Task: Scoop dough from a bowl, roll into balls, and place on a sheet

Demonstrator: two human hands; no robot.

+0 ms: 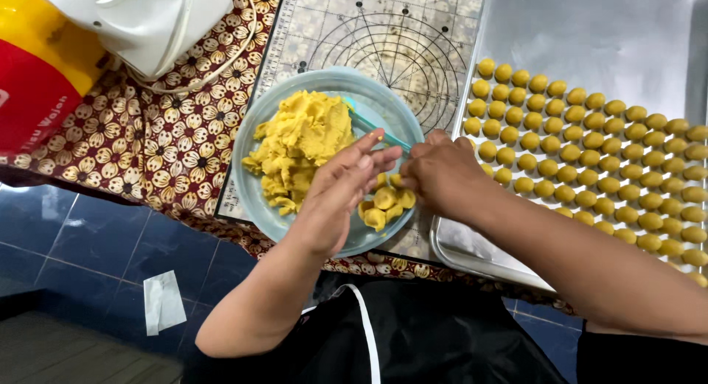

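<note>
I am holding my left hand [335,196] and right hand [441,174] together over the pale blue round plastic bowl [254,144]. Both hands' fingers are curling inward; what they pinch I cannot tell. Yellow dough [299,144] is lying inside, beside small shaped lumps [383,203].

Bare tray [582,30] top free (dough balls [590,163] fill rest); bowl [254,185] blocks left.

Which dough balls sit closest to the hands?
The small cluster in the bowl, right under both hands; the tray rows lie farther right.
</note>
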